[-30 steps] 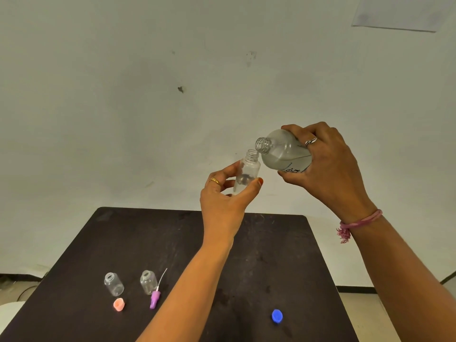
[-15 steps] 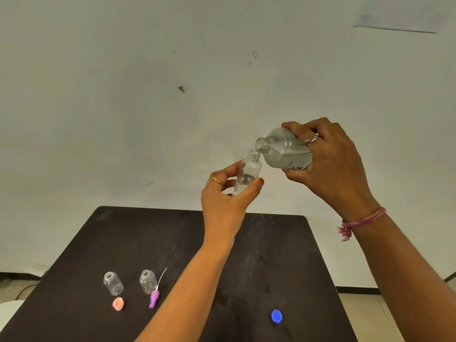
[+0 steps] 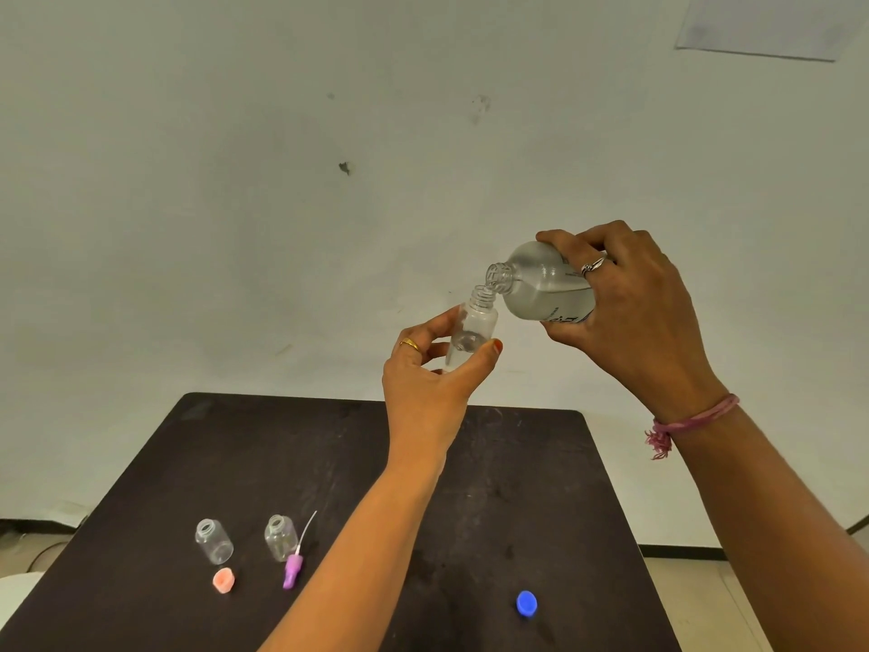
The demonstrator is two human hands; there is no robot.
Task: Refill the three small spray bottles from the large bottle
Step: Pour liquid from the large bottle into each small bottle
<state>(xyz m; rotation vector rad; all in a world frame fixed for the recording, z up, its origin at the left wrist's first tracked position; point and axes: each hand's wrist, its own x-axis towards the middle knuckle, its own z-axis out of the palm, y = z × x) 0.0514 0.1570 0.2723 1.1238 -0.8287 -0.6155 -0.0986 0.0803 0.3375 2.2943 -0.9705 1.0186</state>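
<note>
Holding both hands above the table [image 3: 541, 487], I saw my left hand [image 3: 432, 383] pinch the small spray bottle [image 3: 472, 329], while my right hand [image 3: 630, 317] gripped the tilted large bottle [image 3: 541, 287], mouth touching mouth.

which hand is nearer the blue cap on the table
Neither is close, and which is nearer cannot be settled. The left hand holds a small bottle up and to the left of the blue cap; the right hand is higher, to its right.

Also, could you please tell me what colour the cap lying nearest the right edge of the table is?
Blue cap, clearest in the head view.
</note>
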